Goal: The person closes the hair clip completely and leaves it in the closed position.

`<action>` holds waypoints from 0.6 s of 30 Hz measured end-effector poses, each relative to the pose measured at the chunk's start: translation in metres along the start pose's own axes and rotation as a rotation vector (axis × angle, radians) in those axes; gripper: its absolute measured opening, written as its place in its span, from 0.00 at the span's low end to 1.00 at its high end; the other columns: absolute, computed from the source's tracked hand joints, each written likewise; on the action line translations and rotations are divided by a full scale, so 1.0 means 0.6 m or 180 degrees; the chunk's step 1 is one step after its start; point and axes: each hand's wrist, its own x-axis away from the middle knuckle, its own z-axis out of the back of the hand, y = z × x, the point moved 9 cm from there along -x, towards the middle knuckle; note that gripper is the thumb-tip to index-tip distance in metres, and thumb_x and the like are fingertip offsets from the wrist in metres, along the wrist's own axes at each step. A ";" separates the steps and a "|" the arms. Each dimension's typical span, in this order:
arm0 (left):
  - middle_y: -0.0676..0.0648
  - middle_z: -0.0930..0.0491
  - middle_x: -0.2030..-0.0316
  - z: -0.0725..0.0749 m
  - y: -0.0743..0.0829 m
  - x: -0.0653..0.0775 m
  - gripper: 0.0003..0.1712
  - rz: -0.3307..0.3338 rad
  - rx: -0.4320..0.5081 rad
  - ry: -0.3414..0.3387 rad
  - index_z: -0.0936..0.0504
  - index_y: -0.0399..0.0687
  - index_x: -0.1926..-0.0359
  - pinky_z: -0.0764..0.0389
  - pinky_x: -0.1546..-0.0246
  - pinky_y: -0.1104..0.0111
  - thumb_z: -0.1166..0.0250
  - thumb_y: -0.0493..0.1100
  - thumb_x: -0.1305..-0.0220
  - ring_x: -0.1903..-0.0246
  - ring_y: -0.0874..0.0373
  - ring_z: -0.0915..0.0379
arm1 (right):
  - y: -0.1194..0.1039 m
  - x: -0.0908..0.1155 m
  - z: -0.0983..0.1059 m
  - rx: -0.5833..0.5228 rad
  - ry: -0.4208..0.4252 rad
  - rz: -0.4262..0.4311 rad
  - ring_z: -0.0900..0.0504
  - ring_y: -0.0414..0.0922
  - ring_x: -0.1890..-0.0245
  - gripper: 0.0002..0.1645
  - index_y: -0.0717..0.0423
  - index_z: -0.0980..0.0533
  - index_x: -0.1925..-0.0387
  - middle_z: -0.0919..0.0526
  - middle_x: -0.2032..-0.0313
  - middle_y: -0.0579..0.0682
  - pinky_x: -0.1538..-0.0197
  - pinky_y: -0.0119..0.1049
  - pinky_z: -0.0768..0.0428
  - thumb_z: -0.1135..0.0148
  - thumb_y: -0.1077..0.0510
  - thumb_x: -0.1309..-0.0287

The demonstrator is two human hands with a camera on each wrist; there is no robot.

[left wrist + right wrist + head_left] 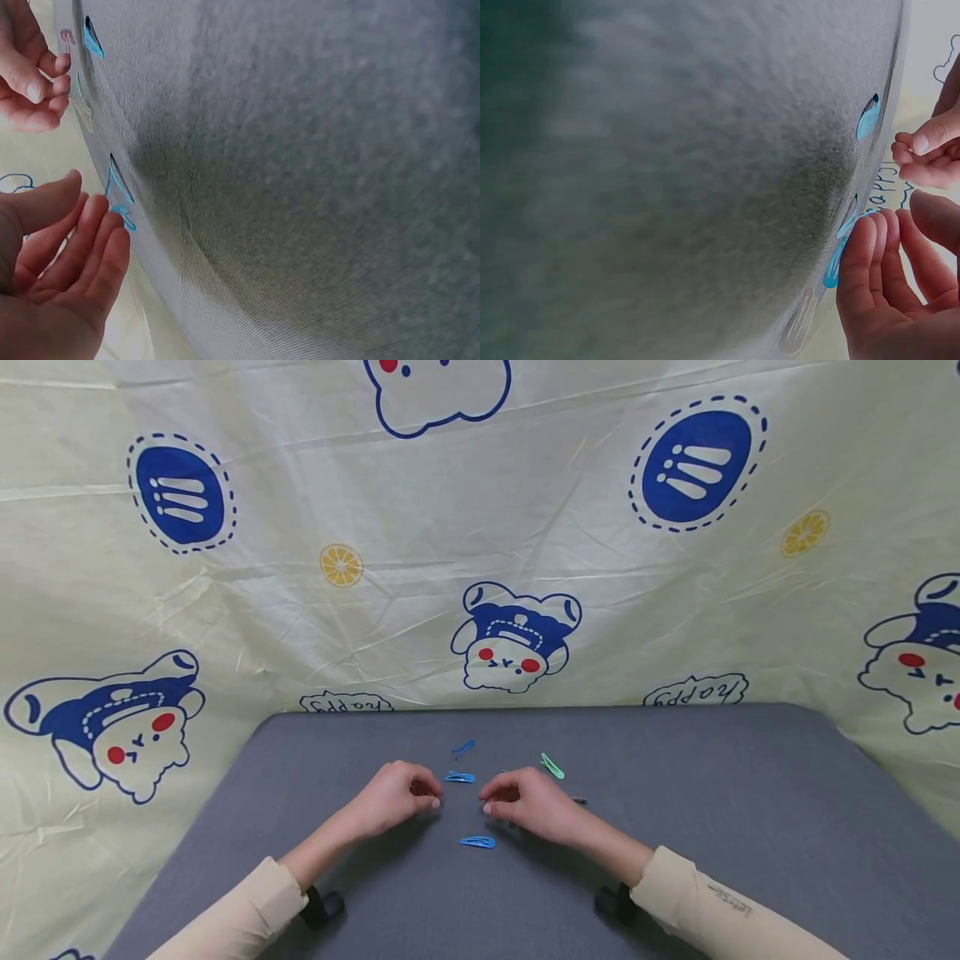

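My left hand (397,797) hovers over the table, its fingers loosely bent with nothing in them. Facing it, my right hand (536,806) is likewise relaxed and holds nothing. Between and beyond the hands lie a blue snap hair clip (460,777) and a second, darker blue hair clip (463,748). Nearer to me is a third blue hair clip (477,842). A green hair clip (552,767) lies beyond the right hand. By the right wrist a pinkish clip (580,800) shows only in part. In the right wrist view, a pale hair clip (799,322) lies below the right hand.
The grey table (720,827) has rounded far corners. Behind it hangs a pale printed curtain (420,635) with bears and orange slices. Dark wrist cameras sit beneath both cuffs.
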 end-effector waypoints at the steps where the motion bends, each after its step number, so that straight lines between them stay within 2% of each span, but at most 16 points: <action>1: 0.55 0.19 0.70 0.004 -0.004 -0.002 0.05 0.0047 0.0009 0.0026 0.14 0.41 0.63 0.24 0.67 0.68 0.30 0.34 0.41 0.69 0.62 0.25 | 0.001 -0.004 0.001 0.0010 0.0035 -0.0021 0.22 0.43 0.66 0.12 0.56 0.17 0.53 0.18 0.65 0.42 0.64 0.37 0.22 0.36 0.58 0.36; 6: 0.53 0.18 0.69 0.014 -0.019 -0.015 0.08 0.0182 0.0033 0.0092 0.15 0.37 0.60 0.23 0.67 0.68 0.31 0.33 0.41 0.68 0.61 0.25 | 0.009 -0.027 0.002 0.0072 0.0182 -0.0166 0.23 0.44 0.66 0.11 0.55 0.17 0.53 0.19 0.65 0.42 0.64 0.38 0.22 0.36 0.58 0.36; 9: 0.51 0.18 0.69 0.015 -0.027 -0.024 0.08 0.0166 0.0085 0.0084 0.15 0.36 0.60 0.23 0.66 0.67 0.31 0.32 0.42 0.68 0.60 0.24 | 0.011 -0.041 0.002 0.0095 0.0248 -0.0206 0.23 0.44 0.66 0.11 0.56 0.17 0.53 0.18 0.65 0.43 0.64 0.37 0.22 0.36 0.60 0.36; 18: 0.46 0.16 0.67 0.008 -0.064 -0.043 0.09 0.0269 0.0485 -0.0166 0.15 0.34 0.58 0.24 0.72 0.67 0.33 0.30 0.41 0.69 0.59 0.25 | 0.013 -0.070 0.000 0.0192 0.0368 -0.0269 0.23 0.44 0.63 0.10 0.58 0.18 0.53 0.18 0.61 0.47 0.63 0.37 0.22 0.39 0.64 0.35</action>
